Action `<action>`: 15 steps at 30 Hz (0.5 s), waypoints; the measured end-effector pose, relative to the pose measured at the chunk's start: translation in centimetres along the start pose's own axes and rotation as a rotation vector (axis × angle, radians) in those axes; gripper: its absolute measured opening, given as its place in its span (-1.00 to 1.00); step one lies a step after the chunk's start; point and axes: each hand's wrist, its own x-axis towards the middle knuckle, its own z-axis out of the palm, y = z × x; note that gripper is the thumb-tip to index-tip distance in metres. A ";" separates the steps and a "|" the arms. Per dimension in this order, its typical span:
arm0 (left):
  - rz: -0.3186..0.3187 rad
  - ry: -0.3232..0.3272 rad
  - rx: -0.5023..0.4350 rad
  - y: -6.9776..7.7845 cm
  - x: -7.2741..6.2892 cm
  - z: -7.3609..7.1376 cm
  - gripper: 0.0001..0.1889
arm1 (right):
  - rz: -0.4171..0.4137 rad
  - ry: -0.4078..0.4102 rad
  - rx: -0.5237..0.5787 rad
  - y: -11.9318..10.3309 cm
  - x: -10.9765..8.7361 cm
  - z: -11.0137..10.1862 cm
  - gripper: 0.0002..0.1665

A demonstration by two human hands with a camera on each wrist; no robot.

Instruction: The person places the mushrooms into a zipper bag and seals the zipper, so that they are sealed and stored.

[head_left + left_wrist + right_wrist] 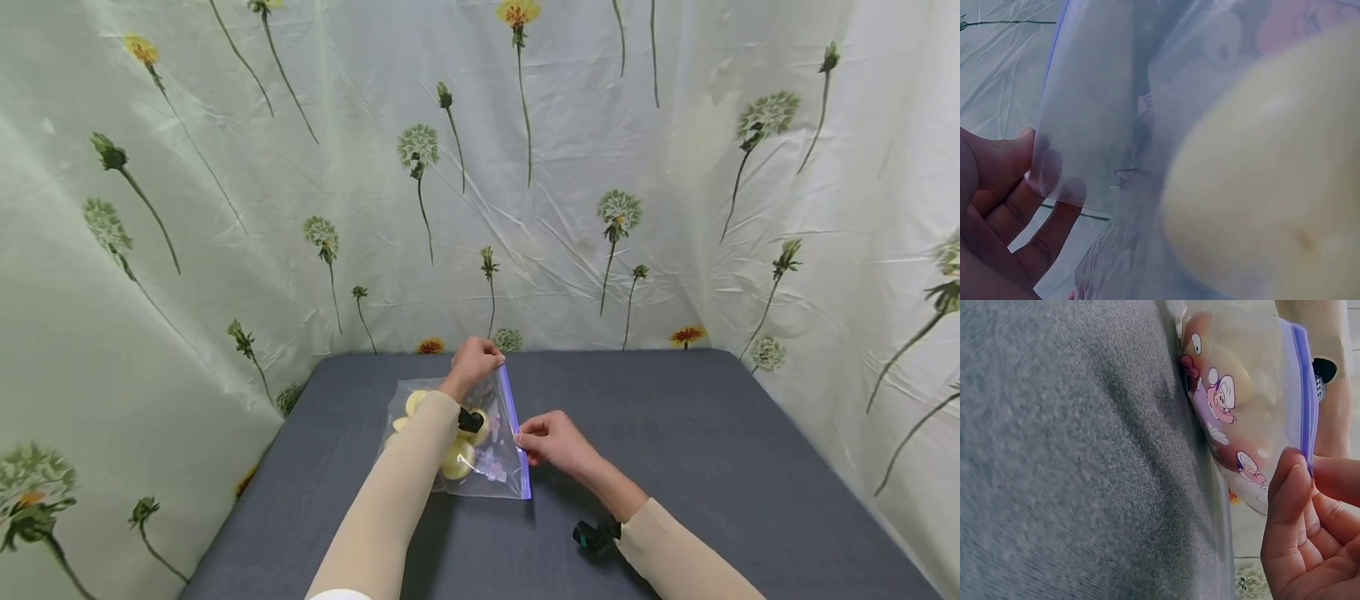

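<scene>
A clear zip bag with a purple zip edge lies on the dark table, its zip side to the right. Inside it are several pale yellow, rounded pieces; their kind is unclear, and one looms blurred in the left wrist view. Pink cartoon prints decorate the bag. My left hand pinches its far corner, at the end of the zip edge. Nearer to me, my right hand pinches the same purple edge between thumb and finger. The left forearm hides part of the bag.
The dark grey table extends to both sides of the bag. Behind it and at the sides hangs a pale curtain with dandelion prints. A small black wrist camera sits by the right sleeve.
</scene>
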 end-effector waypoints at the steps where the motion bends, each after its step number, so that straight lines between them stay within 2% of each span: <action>1: -0.001 -0.001 -0.002 0.0 0.0 0.0 -0.84 | -0.001 -0.002 -0.001 0.0 -0.1 0.0 -0.81; 15: -0.020 0.011 -0.029 -0.1 0.4 0.0 -0.84 | 0.008 -0.022 -0.052 -0.7 -1.5 0.2 -0.85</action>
